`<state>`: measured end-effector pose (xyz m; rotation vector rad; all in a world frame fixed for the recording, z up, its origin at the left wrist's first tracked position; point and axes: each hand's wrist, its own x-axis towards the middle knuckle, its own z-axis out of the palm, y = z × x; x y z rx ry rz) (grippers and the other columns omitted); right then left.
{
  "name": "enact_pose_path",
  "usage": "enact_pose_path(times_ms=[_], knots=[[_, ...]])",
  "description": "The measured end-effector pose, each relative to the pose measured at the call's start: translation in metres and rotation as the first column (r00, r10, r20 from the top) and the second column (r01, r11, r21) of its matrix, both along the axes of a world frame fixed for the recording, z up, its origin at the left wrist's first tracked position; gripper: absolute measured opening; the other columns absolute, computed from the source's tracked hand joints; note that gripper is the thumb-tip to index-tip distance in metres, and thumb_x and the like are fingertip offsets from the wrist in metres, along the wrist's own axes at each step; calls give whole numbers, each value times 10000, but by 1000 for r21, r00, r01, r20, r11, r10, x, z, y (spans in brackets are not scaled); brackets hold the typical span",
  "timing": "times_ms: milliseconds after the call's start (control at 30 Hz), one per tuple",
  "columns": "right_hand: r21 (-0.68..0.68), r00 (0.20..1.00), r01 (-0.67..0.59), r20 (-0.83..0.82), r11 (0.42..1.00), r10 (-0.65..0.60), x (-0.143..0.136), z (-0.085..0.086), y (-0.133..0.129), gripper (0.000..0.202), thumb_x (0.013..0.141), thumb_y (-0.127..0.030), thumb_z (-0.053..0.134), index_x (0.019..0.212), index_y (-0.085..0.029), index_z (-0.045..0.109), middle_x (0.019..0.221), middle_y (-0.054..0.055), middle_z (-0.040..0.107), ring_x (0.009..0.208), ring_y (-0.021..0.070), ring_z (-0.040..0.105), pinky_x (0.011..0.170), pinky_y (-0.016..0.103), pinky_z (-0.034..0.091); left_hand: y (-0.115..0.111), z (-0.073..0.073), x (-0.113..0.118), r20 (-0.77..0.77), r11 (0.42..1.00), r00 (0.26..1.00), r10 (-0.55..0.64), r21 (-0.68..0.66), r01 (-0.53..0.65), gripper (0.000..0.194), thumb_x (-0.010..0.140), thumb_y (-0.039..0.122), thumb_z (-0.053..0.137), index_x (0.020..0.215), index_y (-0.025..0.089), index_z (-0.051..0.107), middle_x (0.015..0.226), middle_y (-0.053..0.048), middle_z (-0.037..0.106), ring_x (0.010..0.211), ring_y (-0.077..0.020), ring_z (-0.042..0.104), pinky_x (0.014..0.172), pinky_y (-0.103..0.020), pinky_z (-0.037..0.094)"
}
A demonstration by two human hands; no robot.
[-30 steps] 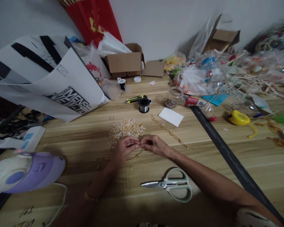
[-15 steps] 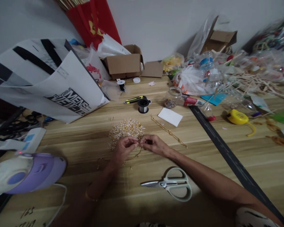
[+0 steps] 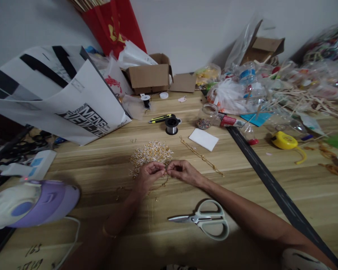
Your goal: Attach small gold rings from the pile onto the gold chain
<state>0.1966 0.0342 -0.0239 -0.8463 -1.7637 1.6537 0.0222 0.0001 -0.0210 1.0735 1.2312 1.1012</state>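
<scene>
A pile of small gold and silver pieces (image 3: 150, 153) lies on the wooden table. At its lower edge, my left hand (image 3: 150, 175) and my right hand (image 3: 184, 171) meet fingertip to fingertip, both pinched on a thin gold chain (image 3: 162, 184). The chain trails down and left from the fingers, partly behind my left hand. Whatever tiny part sits between the fingertips is too small to make out. A second gold chain (image 3: 202, 156) lies stretched out to the right of the pile. Scissors with pale handles (image 3: 211, 219) rest below my right hand.
Behind the pile are a wire spool (image 3: 171, 125), a yellow-black cutter (image 3: 160, 119), a white card (image 3: 203, 139) and a bead jar (image 3: 207, 117). A yellow tape measure (image 3: 284, 140) lies right. A purple-white appliance (image 3: 46, 202) and a large paper bag (image 3: 81, 108) stand left.
The whole view has shifted very slightly. My right hand's fingers have drawn a little closer together; both hands remain at the same spot by the pile.
</scene>
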Motion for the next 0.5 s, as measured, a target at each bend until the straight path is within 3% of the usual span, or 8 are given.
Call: enact_pose_path(times_ms=[500], knots=[[22,998,35,50,999,-36,-1,-3,1,161,756,-265,598,776,-106,610,638,-7,534,560,81,419,519,192,320,0,-1,2,-74,999,997,22,48,-18,220,558,204,737,742,134,640,672,-28,676,653,-139,634,644,-247,511]])
